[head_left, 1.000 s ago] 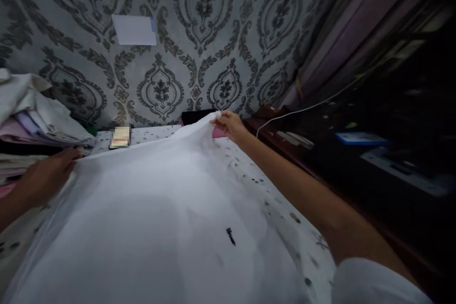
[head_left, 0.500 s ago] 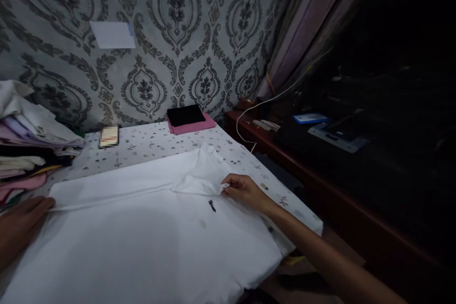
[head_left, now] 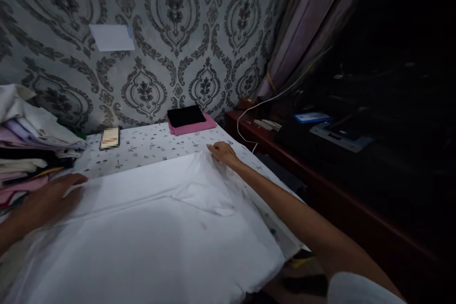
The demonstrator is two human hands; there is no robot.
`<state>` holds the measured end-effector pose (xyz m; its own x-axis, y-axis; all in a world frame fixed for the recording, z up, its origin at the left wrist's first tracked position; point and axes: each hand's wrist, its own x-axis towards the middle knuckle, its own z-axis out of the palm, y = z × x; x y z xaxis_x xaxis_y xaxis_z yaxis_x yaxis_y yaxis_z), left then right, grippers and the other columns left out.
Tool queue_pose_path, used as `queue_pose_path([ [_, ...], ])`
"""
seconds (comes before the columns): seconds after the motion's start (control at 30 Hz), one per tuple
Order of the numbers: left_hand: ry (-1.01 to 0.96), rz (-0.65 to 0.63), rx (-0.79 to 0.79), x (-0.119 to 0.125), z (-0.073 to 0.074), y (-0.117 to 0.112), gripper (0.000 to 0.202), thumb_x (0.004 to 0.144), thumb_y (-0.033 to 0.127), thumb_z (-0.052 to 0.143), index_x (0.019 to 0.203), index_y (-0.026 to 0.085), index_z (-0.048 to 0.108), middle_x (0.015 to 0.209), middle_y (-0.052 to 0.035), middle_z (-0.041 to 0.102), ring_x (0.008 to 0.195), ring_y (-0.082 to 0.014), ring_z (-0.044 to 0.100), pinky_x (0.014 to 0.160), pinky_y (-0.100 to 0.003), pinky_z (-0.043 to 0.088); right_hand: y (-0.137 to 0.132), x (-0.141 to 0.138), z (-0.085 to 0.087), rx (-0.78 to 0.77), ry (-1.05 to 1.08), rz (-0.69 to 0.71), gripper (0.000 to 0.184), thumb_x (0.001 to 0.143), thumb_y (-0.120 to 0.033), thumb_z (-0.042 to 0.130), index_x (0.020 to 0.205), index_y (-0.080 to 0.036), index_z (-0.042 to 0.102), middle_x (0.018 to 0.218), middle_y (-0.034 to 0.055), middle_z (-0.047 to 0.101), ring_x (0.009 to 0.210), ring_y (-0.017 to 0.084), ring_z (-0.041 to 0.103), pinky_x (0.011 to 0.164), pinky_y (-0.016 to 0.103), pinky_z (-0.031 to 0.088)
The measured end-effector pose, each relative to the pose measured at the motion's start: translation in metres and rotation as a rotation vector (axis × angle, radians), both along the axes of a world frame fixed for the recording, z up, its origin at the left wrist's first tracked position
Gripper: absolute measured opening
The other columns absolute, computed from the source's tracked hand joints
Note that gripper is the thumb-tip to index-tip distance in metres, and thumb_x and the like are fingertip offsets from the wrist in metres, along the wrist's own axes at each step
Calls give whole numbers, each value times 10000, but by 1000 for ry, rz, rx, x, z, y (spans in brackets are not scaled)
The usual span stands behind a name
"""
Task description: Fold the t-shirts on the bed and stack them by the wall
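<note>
A white T-shirt (head_left: pixel 135 251) is spread over the near part of the bed, with its far side folded inward in a long strip. My right hand (head_left: pixel 223 153) is closed at the far right corner of the shirt, pinching its fabric, which pulls into creases below the fingers. Over the shirt's left end is my left hand (head_left: pixel 57 197), blurred by motion, with thumb and fingers apart. Whether it touches the cloth I cannot tell.
A heap of clothes (head_left: pixel 32 128) is at the left. Beyond the shirt lie a phone-like item (head_left: pixel 110 137) and folded black cloth (head_left: pixel 185 115) on pink cloth (head_left: pixel 195 127). A white cable (head_left: pixel 245 113) hangs over the dark red furniture (head_left: pixel 235 121) at right.
My right hand has moved away from me to the shirt's far corner, and the small black print is now covered. My left hand has opened off the left edge and shifted right and farther away.
</note>
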<state>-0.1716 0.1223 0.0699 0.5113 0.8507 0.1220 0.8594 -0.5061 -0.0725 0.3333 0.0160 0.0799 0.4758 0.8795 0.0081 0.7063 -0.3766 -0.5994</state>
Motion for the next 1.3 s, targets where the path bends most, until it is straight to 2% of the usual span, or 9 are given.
queue_pose_path([
  [0.1, 31, 22, -36, 25, -1, 1, 527, 886, 409, 245, 1137, 158, 635, 1211, -145, 678, 1118, -284, 627, 956, -414, 491, 35, 1, -12, -21, -44, -67, 257, 784, -354, 674, 603, -193, 592, 687, 46, 651, 778, 204, 635, 638, 254, 424],
  [0.2, 37, 28, -25, 26, -9, 6, 524, 903, 406, 218, 1109, 146, 624, 1159, -166, 677, 1078, -286, 630, 966, -421, 471, 46, 12, -23, -24, -56, -115, 104, 769, -251, 631, 682, -198, 648, 737, 28, 667, 767, 178, 630, 613, 235, 412],
  [0.53, 85, 60, 87, 2, -23, 17, 506, 919, 351, 139, 989, 161, 603, 1024, -161, 708, 1005, -288, 630, 976, -420, 450, 40, 32, -45, 24, -170, -146, 123, 847, -244, 549, 874, -223, 668, 955, 38, 698, 905, 185, 607, 703, 251, 439],
  [0.73, 189, 157, 75, 4, -9, 4, 451, 962, 282, 181, 1076, 120, 586, 1102, -161, 656, 1061, -282, 598, 944, -410, 468, 32, 25, -37, 52, -259, -138, 334, 857, -179, 467, 1160, -217, 603, 1047, 89, 676, 986, 238, 614, 800, 327, 479],
  [0.87, 18, 201, 58, 4, 9, -12, 379, 944, 232, 309, 1209, 84, 536, 1304, -173, 560, 1216, -272, 521, 1025, -398, 428, 21, 13, -32, 181, -282, 122, 376, 895, -221, 405, 1229, -183, 575, 1292, 128, 590, 1201, 258, 540, 1003, 394, 431],
  [0.93, -96, 154, 62, -2, 14, -17, 374, 901, 165, 332, 1192, 101, 557, 1316, -155, 548, 1259, -251, 487, 1079, -387, 388, 17, 11, -37, 279, -316, 427, 351, 897, -298, 420, 1173, -196, 612, 1241, 131, 632, 1202, 288, 551, 1017, 444, 430],
  [1.0, -167, 75, 2, -11, 16, -22, 378, 881, 147, 331, 1165, 126, 579, 1242, -131, 579, 1200, -229, 520, 1056, -373, 409, 11, 8, -44, 210, -310, 568, 312, 897, -362, 430, 1053, -215, 656, 1099, 135, 692, 1070, 306, 623, 949, 462, 474],
  [1.13, -192, -15, -167, -30, 18, -39, 357, 893, 196, 334, 1103, 145, 618, 1078, -110, 617, 1022, -220, 577, 942, -356, 466, -17, -14, -48, 233, -330, 544, 327, 934, -409, 392, 1004, -256, 672, 1081, 141, 710, 1031, 324, 641, 883, 491, 496],
  [1.3, -110, -128, -300, -42, 23, -66, 368, 912, 331, 404, 1157, 160, 620, 1130, -106, 612, 1078, -244, 555, 999, -377, 425, -71, -62, -33, 111, -313, 635, 324, 891, -516, 500, 1002, -257, 659, 1002, 120, 694, 913, 289, 645, 773, 420, 524],
])
